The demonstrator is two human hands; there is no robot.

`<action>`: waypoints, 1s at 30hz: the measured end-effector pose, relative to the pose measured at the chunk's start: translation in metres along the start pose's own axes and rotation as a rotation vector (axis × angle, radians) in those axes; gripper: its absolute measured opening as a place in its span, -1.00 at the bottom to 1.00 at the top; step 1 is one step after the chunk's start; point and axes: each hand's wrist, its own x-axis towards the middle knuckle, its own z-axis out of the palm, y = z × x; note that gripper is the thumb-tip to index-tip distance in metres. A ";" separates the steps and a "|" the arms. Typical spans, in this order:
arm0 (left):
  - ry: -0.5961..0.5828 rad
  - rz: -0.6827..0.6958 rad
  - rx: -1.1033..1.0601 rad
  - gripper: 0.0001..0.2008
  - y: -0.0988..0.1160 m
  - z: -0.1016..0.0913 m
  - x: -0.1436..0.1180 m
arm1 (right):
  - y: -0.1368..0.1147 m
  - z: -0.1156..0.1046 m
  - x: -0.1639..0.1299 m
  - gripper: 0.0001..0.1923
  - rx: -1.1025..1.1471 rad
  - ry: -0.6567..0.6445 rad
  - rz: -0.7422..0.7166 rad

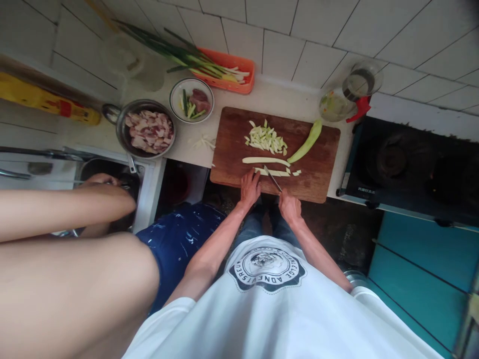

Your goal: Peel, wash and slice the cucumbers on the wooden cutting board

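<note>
My right hand (290,205) is closed round the handle of a kitchen knife (274,180), its blade pointing up and left across a strip of pale green gourd (271,172). The fingers of my left hand (250,190) are bent together on the strip's left end, pinning it near the front edge of the wooden cutting board (232,149). A few cut bits lie right of the blade. Just beyond rests another long strip (265,160). Behind it is a heap of cut gourd pieces (266,137), and a larger green gourd piece (307,142) lies at an angle to the right.
Left of the board stand a pot of raw meat chunks (149,130), a plate (172,102) with meat and green pieces, and an orange basket (245,89) of scallions. A black gas stove (404,159) and glass jug (335,105) are right. Another person's arm (67,212) reaches into the sink.
</note>
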 end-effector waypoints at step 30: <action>0.178 -0.132 -0.206 -0.50 -0.005 0.003 0.022 | -0.002 0.005 -0.007 -0.60 0.102 0.059 -0.011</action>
